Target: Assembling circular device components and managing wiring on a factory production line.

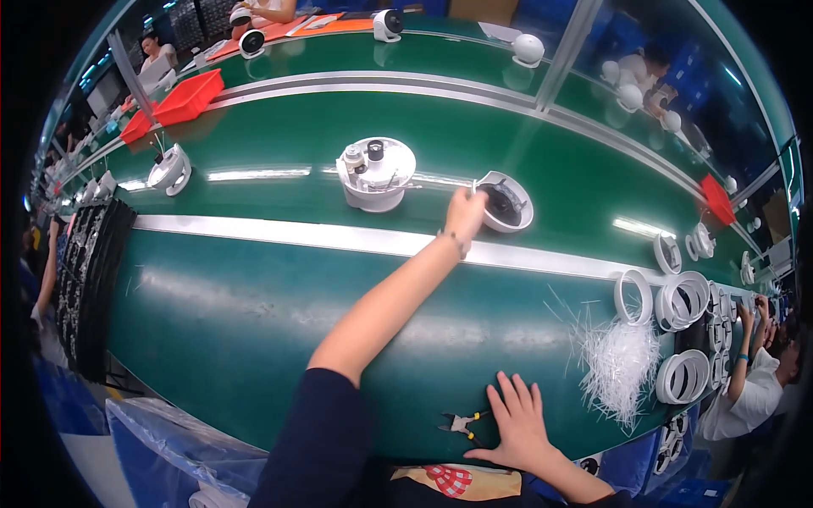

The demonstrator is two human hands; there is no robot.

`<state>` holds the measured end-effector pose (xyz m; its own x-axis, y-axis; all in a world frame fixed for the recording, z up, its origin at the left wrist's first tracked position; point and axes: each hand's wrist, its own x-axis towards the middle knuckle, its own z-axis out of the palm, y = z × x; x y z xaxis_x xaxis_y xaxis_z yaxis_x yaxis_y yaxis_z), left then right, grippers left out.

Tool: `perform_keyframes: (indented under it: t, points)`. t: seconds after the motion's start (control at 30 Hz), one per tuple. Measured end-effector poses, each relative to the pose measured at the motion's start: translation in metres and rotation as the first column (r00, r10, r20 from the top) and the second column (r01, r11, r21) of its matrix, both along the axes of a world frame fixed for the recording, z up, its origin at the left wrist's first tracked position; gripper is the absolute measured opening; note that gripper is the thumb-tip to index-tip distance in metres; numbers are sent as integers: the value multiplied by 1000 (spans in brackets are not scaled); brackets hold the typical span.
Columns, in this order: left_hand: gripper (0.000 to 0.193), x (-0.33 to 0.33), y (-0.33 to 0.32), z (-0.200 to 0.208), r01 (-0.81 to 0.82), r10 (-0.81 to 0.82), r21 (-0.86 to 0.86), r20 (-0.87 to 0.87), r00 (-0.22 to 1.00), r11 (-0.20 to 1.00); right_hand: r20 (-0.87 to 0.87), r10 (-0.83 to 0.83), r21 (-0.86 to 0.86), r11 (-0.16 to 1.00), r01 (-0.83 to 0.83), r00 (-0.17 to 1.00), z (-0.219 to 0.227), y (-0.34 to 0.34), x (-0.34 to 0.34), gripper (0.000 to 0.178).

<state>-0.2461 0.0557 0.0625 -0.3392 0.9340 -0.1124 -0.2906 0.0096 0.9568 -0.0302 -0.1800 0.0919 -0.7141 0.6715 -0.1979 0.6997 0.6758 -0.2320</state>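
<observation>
My left hand reaches out over the far green belt, its fingers closed on the near-left rim of a round white housing with a dark part inside. The fingertips are partly hidden at that rim. To the left of it stands a white round device base with a small black cylinder and thin wires on top. My right hand lies flat on the near table with its fingers spread, holding nothing. Just left of its fingers are small cutting pliers with yellow-and-black handles.
A heap of clear plastic strips lies at the right, beside white rings. Stacked black trays stand at the left edge. Farther off are a red bin, a white device and several people working.
</observation>
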Motion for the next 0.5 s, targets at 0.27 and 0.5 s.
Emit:
perform_keyframes:
  t: [0.27,0.5]
  points:
    - [15,-92,-91,90,67,493,729,-524,695,681,-209,125,156,983,-94,970,-7,16,48,59]
    - [26,-160,-9,74,382,63,51,-998,-18,923,-757,-500,-569,821,-48,420,0,114,14,64]
